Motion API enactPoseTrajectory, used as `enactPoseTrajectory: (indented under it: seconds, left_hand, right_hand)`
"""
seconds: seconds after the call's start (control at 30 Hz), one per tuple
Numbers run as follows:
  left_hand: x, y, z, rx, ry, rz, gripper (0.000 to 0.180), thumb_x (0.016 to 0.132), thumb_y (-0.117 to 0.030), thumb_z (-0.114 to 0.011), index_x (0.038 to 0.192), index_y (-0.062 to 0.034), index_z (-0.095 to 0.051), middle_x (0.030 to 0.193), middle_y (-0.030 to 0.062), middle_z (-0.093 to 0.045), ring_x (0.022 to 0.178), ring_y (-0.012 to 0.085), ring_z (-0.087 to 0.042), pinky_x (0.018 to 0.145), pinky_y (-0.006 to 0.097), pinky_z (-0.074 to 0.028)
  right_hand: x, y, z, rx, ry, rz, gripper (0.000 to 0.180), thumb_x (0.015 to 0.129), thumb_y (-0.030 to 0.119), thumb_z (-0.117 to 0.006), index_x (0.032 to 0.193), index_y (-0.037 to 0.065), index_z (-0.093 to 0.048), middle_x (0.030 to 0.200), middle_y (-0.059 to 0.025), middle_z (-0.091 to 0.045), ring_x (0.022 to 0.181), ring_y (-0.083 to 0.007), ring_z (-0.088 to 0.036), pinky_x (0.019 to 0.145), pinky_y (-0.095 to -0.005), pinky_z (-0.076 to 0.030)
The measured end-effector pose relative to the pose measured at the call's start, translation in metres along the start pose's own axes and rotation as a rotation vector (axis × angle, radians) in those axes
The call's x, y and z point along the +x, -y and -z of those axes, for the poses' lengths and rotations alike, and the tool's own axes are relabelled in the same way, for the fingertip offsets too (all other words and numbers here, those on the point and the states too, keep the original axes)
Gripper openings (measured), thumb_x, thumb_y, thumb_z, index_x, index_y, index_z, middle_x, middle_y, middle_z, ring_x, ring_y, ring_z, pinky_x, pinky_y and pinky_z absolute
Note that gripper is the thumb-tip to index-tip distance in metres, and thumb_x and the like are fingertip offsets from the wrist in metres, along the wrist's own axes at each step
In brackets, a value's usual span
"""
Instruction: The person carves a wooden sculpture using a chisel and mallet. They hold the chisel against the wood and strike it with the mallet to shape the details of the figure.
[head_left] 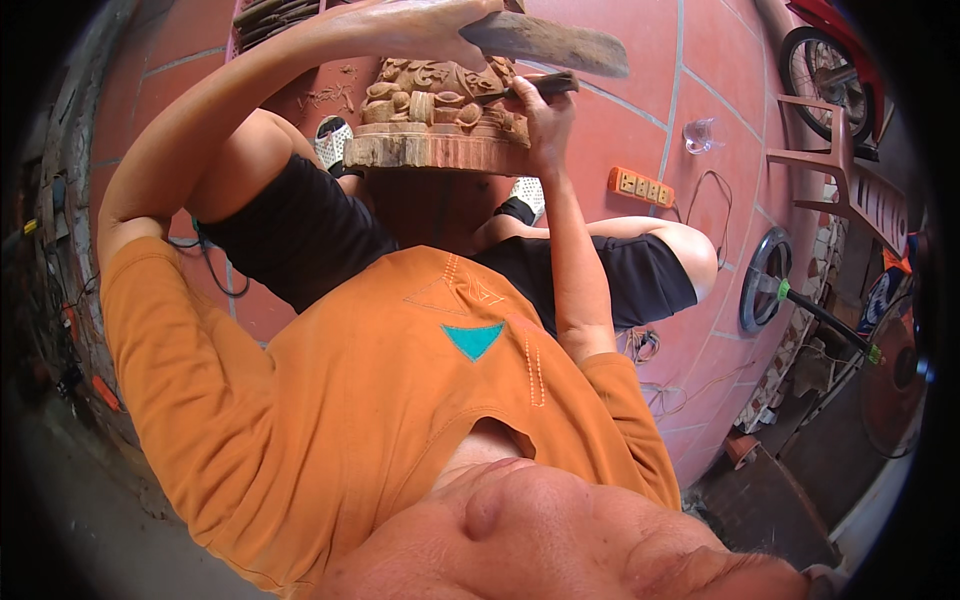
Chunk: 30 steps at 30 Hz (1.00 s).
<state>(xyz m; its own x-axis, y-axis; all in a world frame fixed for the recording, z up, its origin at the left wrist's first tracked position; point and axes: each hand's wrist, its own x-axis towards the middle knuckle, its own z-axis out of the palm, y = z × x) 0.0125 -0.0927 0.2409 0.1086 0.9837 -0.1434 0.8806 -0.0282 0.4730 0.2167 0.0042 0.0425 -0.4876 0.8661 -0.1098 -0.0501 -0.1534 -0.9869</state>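
A carved wooden piece (437, 110) with raised scrollwork and rounded shapes stands on its thick base between my feet. My left hand (440, 30), raised over it, grips a flat, worn wooden mallet (560, 48) that points to the right. Just under the mallet, at the carving's right side, my right hand (547, 125) is closed around a chisel (552, 83). The chisel's dark handle sticks out to the right, while its other end points left at the carving. Whether its tip touches the wood I cannot tell.
Wood shavings (335, 92) lie on the red tiled floor left of the carving. To the right are an orange power strip (641, 187), a clear cup (702, 136), a plastic chair (845, 165), a motorbike wheel (825, 80) and a round-based stand (766, 280). A tray of tools (275, 20) sits at the far left.
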Motion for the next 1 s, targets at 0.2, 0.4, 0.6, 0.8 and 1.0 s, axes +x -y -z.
enactPoseTrajectory:
  seconds: [0.2, 0.4, 0.6, 0.8, 1.0]
  left_hand:
    - [-0.005, 0.000, 0.004, 0.056, 0.022, 0.101, 0.050, 0.083, -0.032, -0.071, 0.111, 0.0070, -0.058, 0.095, 0.0299, -0.067, 0.091, 0.0431, -0.068, 0.079, 0.049, -0.053]
    - [-0.009, 0.000, 0.007, 0.065, 0.015, 0.091, 0.050, 0.084, -0.033, -0.071, 0.112, 0.0068, -0.057, 0.094, 0.0303, -0.067, 0.090, 0.0433, -0.068, 0.077, 0.050, -0.052]
    - [-0.014, 0.001, 0.011, 0.026, 0.016, 0.075, 0.052, 0.083, -0.033, -0.072, 0.112, 0.0073, -0.057, 0.094, 0.0302, -0.067, 0.089, 0.0432, -0.068, 0.078, 0.049, -0.052]
    - [-0.010, 0.008, 0.004, 0.028, 0.011, 0.088, 0.053, 0.083, -0.034, -0.073, 0.112, 0.0078, -0.058, 0.094, 0.0305, -0.067, 0.090, 0.0432, -0.068, 0.079, 0.049, -0.052]
    - [-0.008, -0.005, 0.009, -0.030, -0.016, 0.079, 0.054, 0.086, -0.036, -0.072, 0.113, 0.0079, -0.057, 0.095, 0.0308, -0.066, 0.090, 0.0435, -0.068, 0.079, 0.049, -0.052]
  right_hand:
    - [0.005, 0.011, 0.008, 0.069, -0.051, -0.012, 0.020, 0.090, 0.010, -0.073, 0.100, -0.006, -0.065, 0.090, -0.0113, -0.071, 0.072, -0.0196, -0.071, 0.065, -0.0291, -0.061]
    - [0.002, 0.005, -0.003, -0.005, 0.005, 0.012, 0.018, 0.091, 0.010, -0.072, 0.103, -0.004, -0.068, 0.089, -0.0122, -0.073, 0.070, -0.0198, -0.072, 0.066, -0.0296, -0.062]
    - [0.003, 0.000, -0.010, 0.009, 0.026, 0.070, 0.021, 0.089, 0.010, -0.076, 0.103, -0.005, -0.068, 0.089, -0.0114, -0.072, 0.070, -0.0188, -0.072, 0.066, -0.0282, -0.060]
    - [0.001, 0.003, -0.016, -0.031, 0.042, 0.098, 0.020, 0.088, 0.011, -0.078, 0.096, -0.004, -0.067, 0.083, -0.0091, -0.072, 0.070, -0.0135, -0.069, 0.062, -0.0264, -0.056]
    - [0.000, 0.005, -0.013, -0.162, 0.031, 0.132, 0.022, 0.086, 0.014, -0.080, 0.092, -0.004, -0.068, 0.084, -0.0090, -0.074, 0.070, -0.0126, -0.069, 0.063, -0.0272, -0.054]
